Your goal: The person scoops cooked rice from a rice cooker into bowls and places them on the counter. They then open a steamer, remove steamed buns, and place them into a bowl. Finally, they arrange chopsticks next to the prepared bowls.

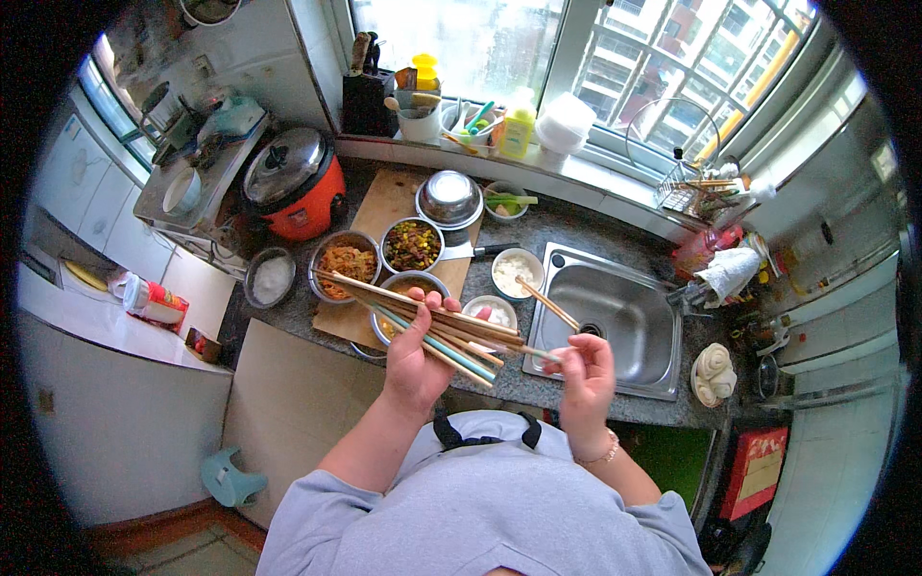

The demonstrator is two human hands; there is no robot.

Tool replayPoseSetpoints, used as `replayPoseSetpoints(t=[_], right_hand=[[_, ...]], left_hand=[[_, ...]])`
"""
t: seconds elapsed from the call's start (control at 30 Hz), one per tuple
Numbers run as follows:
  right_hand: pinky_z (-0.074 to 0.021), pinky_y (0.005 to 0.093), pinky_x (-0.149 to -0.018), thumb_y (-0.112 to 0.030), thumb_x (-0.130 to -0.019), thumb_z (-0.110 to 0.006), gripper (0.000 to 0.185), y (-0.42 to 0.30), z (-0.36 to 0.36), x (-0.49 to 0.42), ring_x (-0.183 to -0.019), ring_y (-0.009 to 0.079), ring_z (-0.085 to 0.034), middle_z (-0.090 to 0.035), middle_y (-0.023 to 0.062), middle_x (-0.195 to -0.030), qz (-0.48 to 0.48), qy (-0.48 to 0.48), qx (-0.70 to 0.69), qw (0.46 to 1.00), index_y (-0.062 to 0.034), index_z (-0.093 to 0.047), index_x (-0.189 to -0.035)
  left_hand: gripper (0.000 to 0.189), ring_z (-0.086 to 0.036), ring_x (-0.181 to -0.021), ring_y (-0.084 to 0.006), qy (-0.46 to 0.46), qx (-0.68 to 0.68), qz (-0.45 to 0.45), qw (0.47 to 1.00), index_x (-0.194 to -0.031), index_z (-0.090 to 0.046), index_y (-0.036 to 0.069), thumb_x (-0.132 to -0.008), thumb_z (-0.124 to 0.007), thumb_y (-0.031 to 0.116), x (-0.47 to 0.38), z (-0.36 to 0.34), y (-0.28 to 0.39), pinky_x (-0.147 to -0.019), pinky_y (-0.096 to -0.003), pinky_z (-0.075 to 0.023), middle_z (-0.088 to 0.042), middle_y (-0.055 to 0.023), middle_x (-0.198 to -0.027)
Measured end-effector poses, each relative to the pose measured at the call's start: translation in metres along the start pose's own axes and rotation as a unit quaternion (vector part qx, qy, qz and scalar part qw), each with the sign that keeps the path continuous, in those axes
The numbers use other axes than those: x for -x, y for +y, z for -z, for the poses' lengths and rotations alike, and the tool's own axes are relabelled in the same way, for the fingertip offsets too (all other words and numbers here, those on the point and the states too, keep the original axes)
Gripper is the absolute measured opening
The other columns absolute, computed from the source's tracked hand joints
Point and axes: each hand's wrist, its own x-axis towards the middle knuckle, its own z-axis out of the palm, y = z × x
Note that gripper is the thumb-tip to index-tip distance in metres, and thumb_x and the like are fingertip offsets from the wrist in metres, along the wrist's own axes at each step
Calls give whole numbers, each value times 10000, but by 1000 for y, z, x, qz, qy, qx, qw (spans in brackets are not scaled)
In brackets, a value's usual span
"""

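My left hand point(416, 363) grips a loose bundle of chopsticks point(472, 333), mostly wooden, fanned out above the counter. A pale green chopstick point(461, 355) lies among them on the near side. At the bundle's right end, my right hand point(587, 381) pinches a green-tipped stick point(542, 354) between thumb and fingers. Under the bundle, a metal bowl point(412, 279) is partly hidden. Behind it are a bowl of shredded food point(347, 266) and a bowl of chopped meat and vegetables point(413, 245). One rice bowl point(517, 272) holds a pair of chopsticks point(549, 304); another rice bowl point(492, 311) sits partly behind the bundle.
A cleaver point(472, 250) lies on the wooden cutting board point(378, 205), near a covered bowl point(450, 196). The steel sink point(619, 324) is at the right, with a plate of steamed buns point(713, 374) beyond it. A red rice cooker point(299, 194) stands at the left.
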Motion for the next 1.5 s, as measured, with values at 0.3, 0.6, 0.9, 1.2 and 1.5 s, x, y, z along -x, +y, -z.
replayPoseSetpoints(t=[0.3, 0.6, 0.9, 1.2, 1.5], right_hand=[[-524, 281, -713, -66, -992, -453, 178, -67, 102, -49, -777, 138, -568, -549, 51, -927, 204, 243, -93, 944, -41, -491, -1165], [-409, 231, -482, -123, -842, -755, 218, -35, -19, -13, -530, 80, -480, -564, 21, -710, 170, -203, 285, 921, -47, -568, -922], [-453, 178, -669, -76, -931, -632, 292, -12, -43, -24, -786, 38, -535, -602, 38, -1041, -73, -165, 25, 983, -18, -514, -1191], [-481, 205, -640, -96, -970, -552, 309, -23, -32, -27, -742, 63, -557, -633, 58, -961, -103, -156, -21, 982, 16, -513, -1255], [-458, 193, -618, -44, -959, -550, 266, -26, -26, -25, -730, 57, -549, -623, 57, -950, -43, -141, 12, 989, 16, -551, -1219]], left_hand=[[77, -507, -785, -90, 1, 93, -17, 996, -1016, -533, 162, -992, -542, 235, -14, -5, 27, -890, -333, -467, -491, 29, -837], [376, -335, -546, -70, 148, 140, -9, 979, -752, -385, 132, -986, -533, 386, -45, -9, 17, -567, -220, -404, -305, 47, -625], [90, -544, -812, -130, 92, 79, 9, 993, -1011, -511, 108, -1024, -468, 186, -27, -27, 6, -1002, -403, -462, -510, -15, -813], [177, -413, -1361, -336, -70, -49, 2, 996, -1109, -567, 186, -1001, -457, 99, -16, -10, 8, -1130, -605, -310, -552, -25, -1368], [151, -382, -1375, -373, -57, -72, 31, 995, -1080, -556, 149, -971, -490, 67, -10, -20, 8, -1143, -595, -290, -521, -68, -1392]])
